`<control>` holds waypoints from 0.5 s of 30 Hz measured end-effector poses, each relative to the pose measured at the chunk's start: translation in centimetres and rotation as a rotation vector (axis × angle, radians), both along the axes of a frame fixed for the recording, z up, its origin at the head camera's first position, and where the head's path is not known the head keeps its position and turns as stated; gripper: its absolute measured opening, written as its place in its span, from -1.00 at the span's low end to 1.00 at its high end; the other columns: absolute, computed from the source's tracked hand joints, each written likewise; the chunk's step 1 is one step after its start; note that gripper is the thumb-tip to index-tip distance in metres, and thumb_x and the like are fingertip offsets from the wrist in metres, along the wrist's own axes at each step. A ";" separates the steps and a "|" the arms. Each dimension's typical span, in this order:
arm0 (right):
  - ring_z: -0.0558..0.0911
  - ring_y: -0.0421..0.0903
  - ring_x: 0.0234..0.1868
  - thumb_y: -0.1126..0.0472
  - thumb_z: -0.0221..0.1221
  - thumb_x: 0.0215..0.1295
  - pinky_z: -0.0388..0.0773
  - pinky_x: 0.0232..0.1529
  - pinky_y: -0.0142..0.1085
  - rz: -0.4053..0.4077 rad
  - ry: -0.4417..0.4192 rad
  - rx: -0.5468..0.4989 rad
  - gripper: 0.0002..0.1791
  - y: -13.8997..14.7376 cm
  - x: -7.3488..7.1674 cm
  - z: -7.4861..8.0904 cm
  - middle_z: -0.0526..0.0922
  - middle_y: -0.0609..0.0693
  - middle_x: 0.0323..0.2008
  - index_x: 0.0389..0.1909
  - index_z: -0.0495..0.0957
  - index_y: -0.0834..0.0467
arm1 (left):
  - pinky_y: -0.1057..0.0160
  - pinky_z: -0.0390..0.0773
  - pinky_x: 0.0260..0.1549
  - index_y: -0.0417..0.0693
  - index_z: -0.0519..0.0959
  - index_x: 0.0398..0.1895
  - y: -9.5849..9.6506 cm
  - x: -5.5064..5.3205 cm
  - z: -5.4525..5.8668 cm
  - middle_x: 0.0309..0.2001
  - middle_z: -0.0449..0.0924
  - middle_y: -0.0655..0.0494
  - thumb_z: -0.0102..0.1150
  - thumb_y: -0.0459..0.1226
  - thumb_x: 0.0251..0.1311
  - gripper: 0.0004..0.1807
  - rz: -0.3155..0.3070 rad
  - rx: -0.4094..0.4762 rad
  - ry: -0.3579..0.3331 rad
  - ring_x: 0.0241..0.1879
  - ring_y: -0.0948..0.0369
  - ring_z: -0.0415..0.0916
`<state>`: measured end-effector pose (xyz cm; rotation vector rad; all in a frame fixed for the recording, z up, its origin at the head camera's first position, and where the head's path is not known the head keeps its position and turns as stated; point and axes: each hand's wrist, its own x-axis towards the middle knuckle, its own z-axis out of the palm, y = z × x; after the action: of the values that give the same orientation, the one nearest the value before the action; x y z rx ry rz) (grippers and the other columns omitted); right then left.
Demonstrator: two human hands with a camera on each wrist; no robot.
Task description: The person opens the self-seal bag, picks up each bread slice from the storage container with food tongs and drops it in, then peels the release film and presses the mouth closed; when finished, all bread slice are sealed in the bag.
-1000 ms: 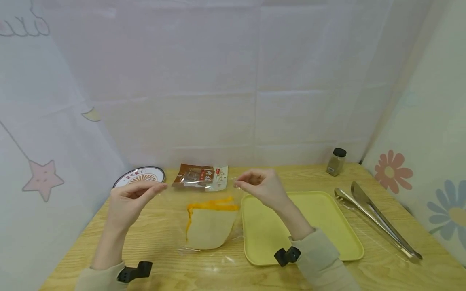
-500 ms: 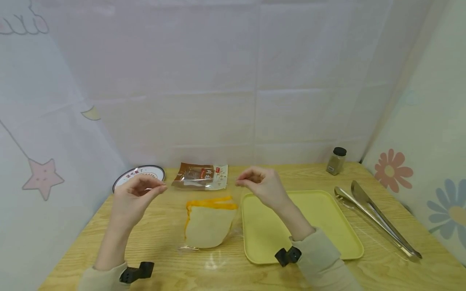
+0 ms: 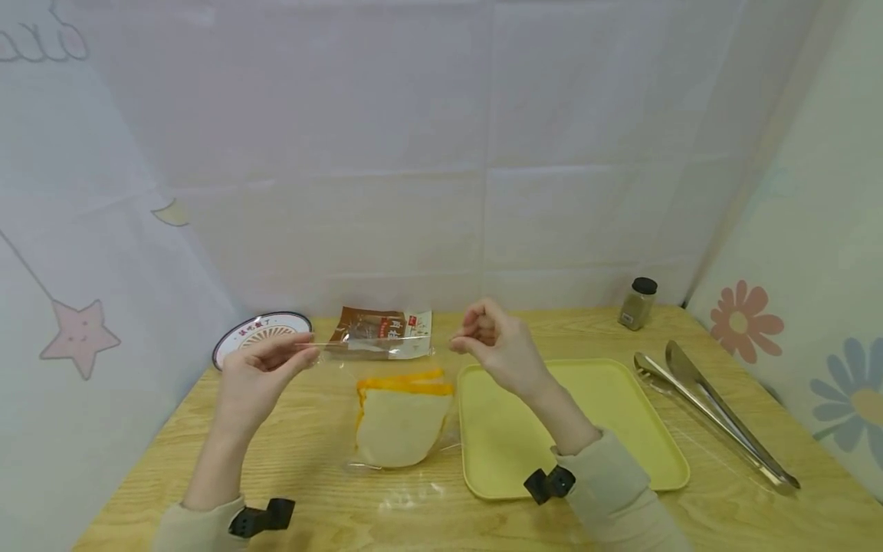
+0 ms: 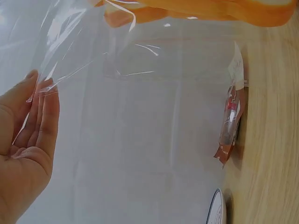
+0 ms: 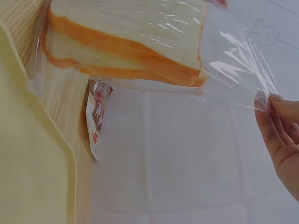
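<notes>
Two slices of bread (image 3: 402, 429) with orange crusts lie in a clear plastic bag (image 5: 233, 65), low in the middle of the head view. My left hand (image 3: 258, 379) pinches the bag's upper left corner between thumb and fingertips. At the other upper corner, my right hand (image 3: 502, 351) pinches the film the same way. Between the hands the bag's mouth edge is stretched almost straight. In the left wrist view the film fans out from the left hand (image 4: 30, 130) toward the bread (image 4: 196, 14). The right wrist view has the right hand (image 5: 282, 133) gripping creased film.
A yellow tray (image 3: 566, 475) lies right of the bread. Metal tongs (image 3: 717, 418) rest on the table (image 3: 297, 468) beyond it. At the back are a spice jar (image 3: 637, 307), a brown and white food packet (image 3: 375, 326) behind the bag, and a round white plate (image 3: 234, 337) behind the left hand.
Both hands keep their pinch on the bag. The right hand has risen slightly and the left has shifted a little right. The bag's top edge now shows as a line between them.
</notes>
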<state>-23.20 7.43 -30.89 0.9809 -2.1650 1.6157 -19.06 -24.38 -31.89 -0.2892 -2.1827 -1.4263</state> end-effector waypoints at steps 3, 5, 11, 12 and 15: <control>0.70 0.03 -0.33 0.46 0.22 0.16 0.70 -0.24 -0.24 0.023 -0.037 -0.009 -0.78 0.1 0.0 0.0 0.67 0.22 -0.37 -0.22 0.40 0.34 | 0.45 0.66 -0.34 -0.35 0.64 -0.21 -0.2 -0.1 -0.3 -0.44 0.67 0.41 0.30 -0.39 0.08 -0.78 -0.036 0.013 -0.008 -0.43 0.38 0.65; 0.69 0.05 -0.32 0.45 0.22 0.16 0.70 -0.23 -0.24 0.036 -0.058 -0.013 -0.78 0.2 -0.1 0.0 0.67 0.24 -0.35 -0.21 0.41 0.37 | 0.45 0.66 -0.34 -0.39 0.63 -0.25 -0.3 -0.2 -0.5 -0.45 0.68 0.35 0.27 -0.42 0.10 -0.82 -0.077 0.027 -0.003 -0.44 0.36 0.64; 0.69 -0.07 -0.30 0.35 0.26 0.16 0.69 -0.25 -0.29 0.033 -0.156 0.056 -0.76 0.3 -0.4 0.2 0.70 0.19 -0.27 -0.14 0.56 0.29 | 0.43 0.67 -0.29 -0.36 0.62 -0.28 -0.3 -0.4 -0.7 -0.41 0.70 0.33 0.22 -0.44 0.14 -0.88 -0.142 0.060 0.023 -0.40 0.35 0.66; 0.70 -0.11 -0.30 0.32 0.27 0.16 0.68 -0.27 -0.33 0.029 -0.174 0.082 -0.77 0.3 -0.4 0.2 0.71 0.17 -0.26 -0.14 0.60 0.27 | 0.43 0.67 -0.29 -0.38 0.62 -0.29 -0.2 -0.5 -0.7 -0.42 0.70 0.34 0.21 -0.44 0.14 -0.88 -0.141 0.057 0.035 -0.40 0.36 0.67; 0.72 -0.14 -0.30 0.28 0.25 0.19 0.68 -0.27 -0.37 0.029 -0.223 0.132 -0.81 0.3 -0.4 0.1 0.73 0.15 -0.27 -0.19 0.66 0.26 | 0.44 0.67 -0.32 -0.44 0.60 -0.31 -0.1 -0.5 -0.8 -0.43 0.69 0.37 0.21 -0.47 0.13 -0.88 -0.129 0.037 0.077 -0.41 0.39 0.66</control>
<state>-23.63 7.71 -30.82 0.9092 -2.4432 1.6850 -19.58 -24.47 -32.71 -0.4710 -2.1065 -1.4969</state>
